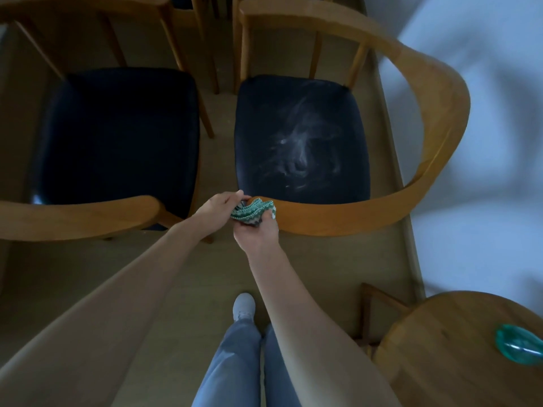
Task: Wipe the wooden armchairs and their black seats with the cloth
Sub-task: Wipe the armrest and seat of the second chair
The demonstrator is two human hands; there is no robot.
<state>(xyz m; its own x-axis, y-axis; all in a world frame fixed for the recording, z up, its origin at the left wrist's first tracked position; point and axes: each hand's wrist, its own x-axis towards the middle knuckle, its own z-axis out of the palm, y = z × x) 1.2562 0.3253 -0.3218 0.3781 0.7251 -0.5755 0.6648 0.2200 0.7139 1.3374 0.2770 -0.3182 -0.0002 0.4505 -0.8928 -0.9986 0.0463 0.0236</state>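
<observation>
Left hand (219,205), right hand (258,234) hold one cloth (254,210).

Green glass dish (518,346) on round wooden table (440,365)

Head-worn view, steeply downward, armchairs (435,92) near

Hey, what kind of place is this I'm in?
Probably an indoor dining or meeting room: matching wooden armchairs with black seats stand side by side, with a round wooden table nearby.
</observation>
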